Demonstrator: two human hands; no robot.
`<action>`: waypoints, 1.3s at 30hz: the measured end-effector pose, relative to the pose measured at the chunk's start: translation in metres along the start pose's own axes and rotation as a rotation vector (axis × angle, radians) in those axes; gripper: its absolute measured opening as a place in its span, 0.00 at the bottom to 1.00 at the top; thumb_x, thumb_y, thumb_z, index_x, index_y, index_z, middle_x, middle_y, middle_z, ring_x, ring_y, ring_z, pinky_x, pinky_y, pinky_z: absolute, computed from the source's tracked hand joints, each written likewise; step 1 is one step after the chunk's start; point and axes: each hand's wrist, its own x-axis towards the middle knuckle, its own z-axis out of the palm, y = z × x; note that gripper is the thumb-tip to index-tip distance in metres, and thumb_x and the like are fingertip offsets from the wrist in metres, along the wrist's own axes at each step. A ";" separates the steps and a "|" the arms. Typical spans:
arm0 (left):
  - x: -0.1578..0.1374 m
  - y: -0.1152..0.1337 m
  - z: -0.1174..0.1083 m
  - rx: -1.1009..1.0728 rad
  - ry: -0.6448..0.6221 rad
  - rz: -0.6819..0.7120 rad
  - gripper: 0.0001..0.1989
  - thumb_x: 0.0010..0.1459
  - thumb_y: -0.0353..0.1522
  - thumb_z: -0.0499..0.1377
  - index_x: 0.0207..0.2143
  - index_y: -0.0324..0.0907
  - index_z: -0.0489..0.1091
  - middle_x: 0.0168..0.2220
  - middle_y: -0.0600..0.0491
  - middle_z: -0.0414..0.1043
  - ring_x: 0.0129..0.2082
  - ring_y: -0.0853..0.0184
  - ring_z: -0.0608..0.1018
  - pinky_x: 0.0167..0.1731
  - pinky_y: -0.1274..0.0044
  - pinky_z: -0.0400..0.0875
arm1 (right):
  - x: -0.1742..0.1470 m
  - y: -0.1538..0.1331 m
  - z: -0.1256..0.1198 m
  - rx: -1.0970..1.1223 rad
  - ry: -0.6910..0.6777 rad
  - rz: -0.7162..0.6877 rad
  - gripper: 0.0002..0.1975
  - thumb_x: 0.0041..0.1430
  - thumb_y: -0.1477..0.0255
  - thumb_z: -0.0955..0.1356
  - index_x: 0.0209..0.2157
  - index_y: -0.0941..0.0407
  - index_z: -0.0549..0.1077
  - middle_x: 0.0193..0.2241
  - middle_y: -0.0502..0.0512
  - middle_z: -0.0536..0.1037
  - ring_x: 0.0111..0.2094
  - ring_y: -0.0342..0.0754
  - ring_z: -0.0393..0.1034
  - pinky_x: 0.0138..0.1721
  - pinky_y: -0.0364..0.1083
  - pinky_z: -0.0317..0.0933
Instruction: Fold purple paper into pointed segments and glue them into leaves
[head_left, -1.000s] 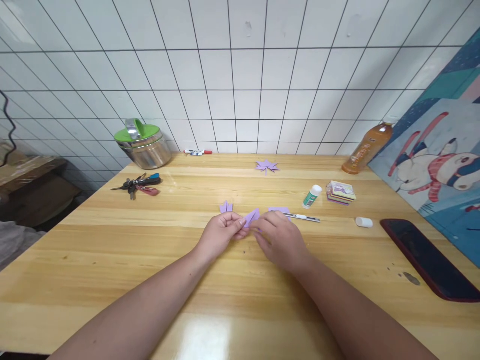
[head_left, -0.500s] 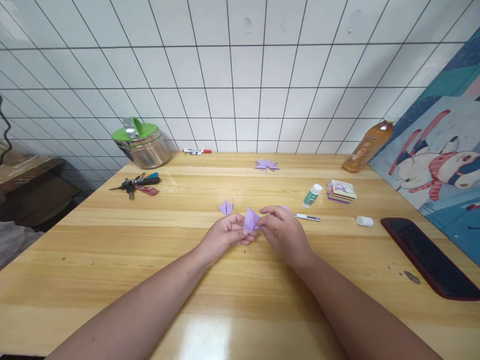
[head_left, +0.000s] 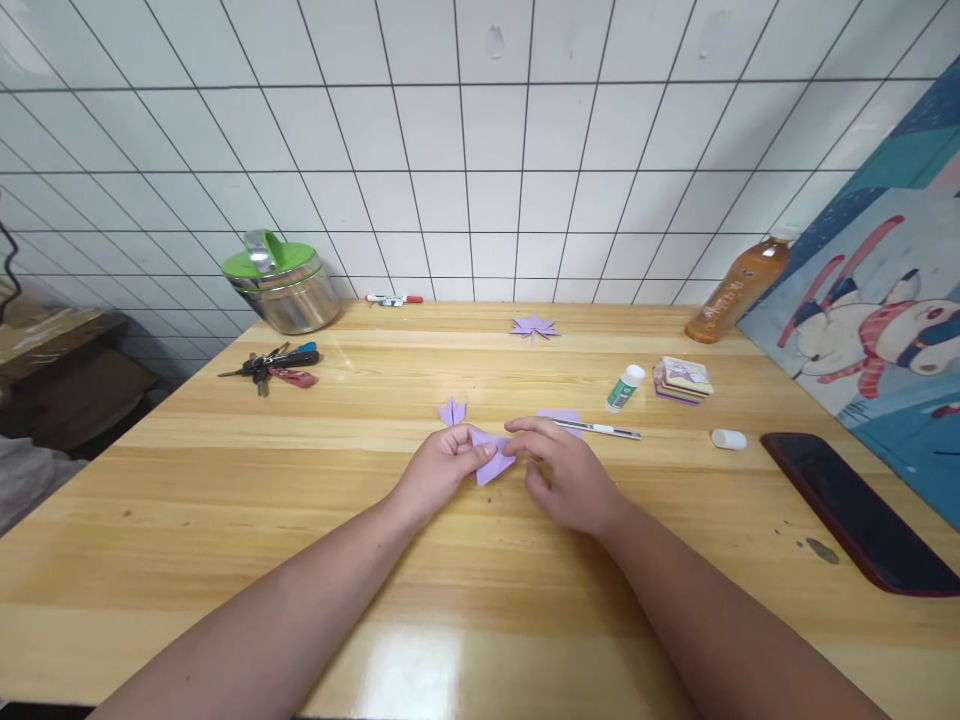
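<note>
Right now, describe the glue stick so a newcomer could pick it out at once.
On the wooden table, find the right hand. Beyond it and to the right, just left of the coloured paper stack, stands the glue stick; its green label sets it apart from the plain white cylinder.

Held paper [head_left: 493, 468] left of probable cutter [head_left: 604, 430]

Two hands [head_left: 442, 465] [head_left: 566, 475], perhaps four purple papers [head_left: 493, 467] [head_left: 452, 412] [head_left: 561, 414] [head_left: 533, 327], one glue stick [head_left: 624, 389]
</note>
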 end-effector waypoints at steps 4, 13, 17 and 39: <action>0.000 0.001 0.001 -0.018 -0.012 0.011 0.15 0.46 0.38 0.63 0.34 0.37 0.70 0.29 0.52 0.75 0.27 0.69 0.74 0.30 0.78 0.64 | 0.001 0.000 0.004 0.068 -0.015 0.034 0.16 0.49 0.82 0.62 0.40 0.54 0.68 0.42 0.56 0.72 0.43 0.47 0.67 0.41 0.46 0.64; 0.000 -0.001 0.000 -0.138 0.006 -0.021 0.12 0.47 0.36 0.64 0.33 0.38 0.69 0.32 0.51 0.75 0.30 0.69 0.75 0.33 0.78 0.66 | 0.001 0.010 0.005 0.097 0.040 0.078 0.15 0.51 0.82 0.61 0.37 0.53 0.72 0.33 0.52 0.76 0.34 0.46 0.68 0.38 0.46 0.62; 0.000 -0.001 -0.002 -0.211 0.043 -0.062 0.13 0.46 0.33 0.64 0.32 0.39 0.66 0.32 0.52 0.74 0.30 0.70 0.75 0.33 0.78 0.68 | 0.002 0.006 0.002 0.176 0.063 0.194 0.14 0.51 0.81 0.60 0.36 0.54 0.72 0.32 0.52 0.75 0.33 0.45 0.68 0.34 0.44 0.62; -0.002 -0.001 0.004 0.076 -0.081 -0.086 0.12 0.48 0.36 0.62 0.31 0.39 0.64 0.28 0.53 0.74 0.29 0.70 0.77 0.31 0.79 0.68 | 0.003 0.000 0.011 0.214 0.091 0.263 0.13 0.53 0.75 0.65 0.42 0.53 0.65 0.33 0.52 0.72 0.29 0.43 0.65 0.29 0.43 0.60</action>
